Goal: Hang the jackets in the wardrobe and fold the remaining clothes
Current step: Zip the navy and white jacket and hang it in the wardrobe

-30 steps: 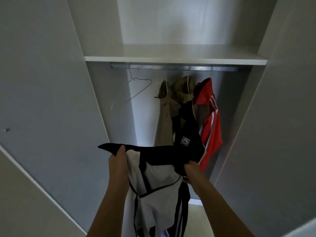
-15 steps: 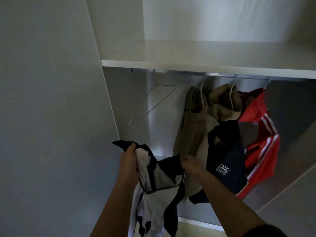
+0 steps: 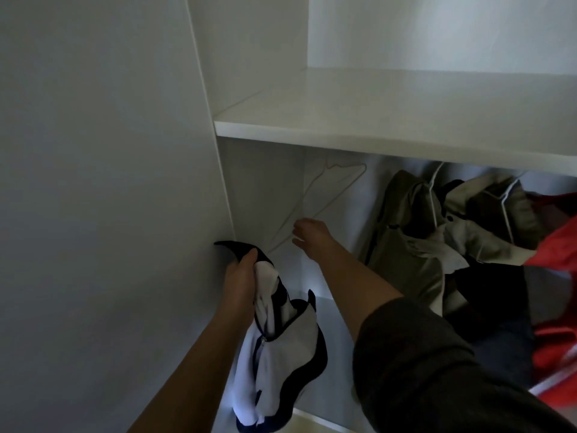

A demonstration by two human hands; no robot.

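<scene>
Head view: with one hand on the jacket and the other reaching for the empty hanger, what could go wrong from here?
The left hand alone grips the white and navy jacket by a bunched edge, so it could slip. The right hand reaches toward the low end of the thin, tilted wire hanger; a nudge may swing it away or unhook it.
</scene>
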